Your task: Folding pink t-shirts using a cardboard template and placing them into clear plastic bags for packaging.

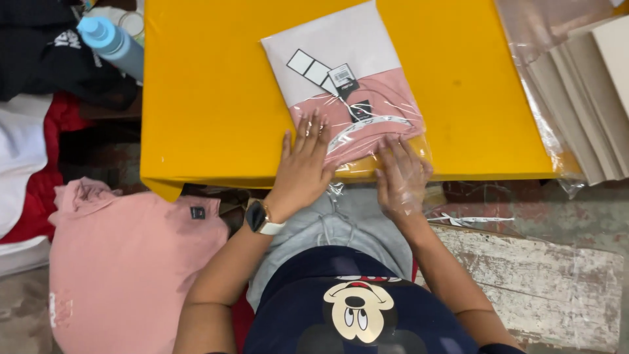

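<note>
Yellow desk [216, 98] across the upper frame. At its near edge, toward the middle, a folded pink-and-white garment [347, 92] in a clear plastic bag [393, 141], bag mouth overhanging the edge. Stack of grey cardboard sheets [590, 92] at the desk's right edge. Pink garments [124, 262] piled below its near left corner. Left hand [303, 164] flat on the bag, fingers spread, clamped on nothing. Right hand [401, 180] under the plastic, fingers apart. Blue bottle [111, 42] beside the far left corner.

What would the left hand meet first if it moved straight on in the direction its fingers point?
The left hand already rests on the bagged folded garment; sliding on, it would probably reach the hang tag first, though exact alignment is unclear.
</note>
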